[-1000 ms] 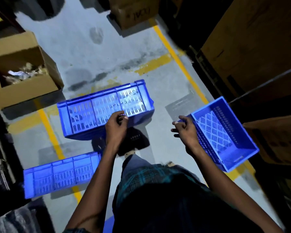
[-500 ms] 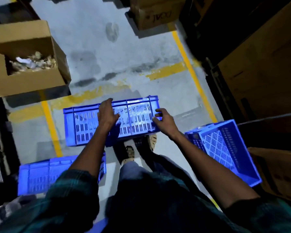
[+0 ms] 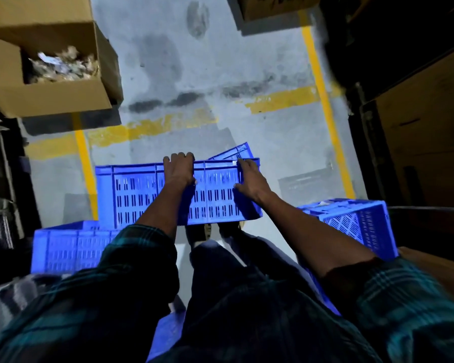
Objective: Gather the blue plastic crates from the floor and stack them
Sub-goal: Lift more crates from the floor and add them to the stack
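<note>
The left hand and right hand curl over the top edge of a long blue plastic crate with slots, tipped on its side above the grey floor. An open brown cardboard box holds crumpled scraps.

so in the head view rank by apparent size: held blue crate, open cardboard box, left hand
1. held blue crate
2. open cardboard box, close to the crate in apparent size and farther off, so that order is unsure
3. left hand
</note>
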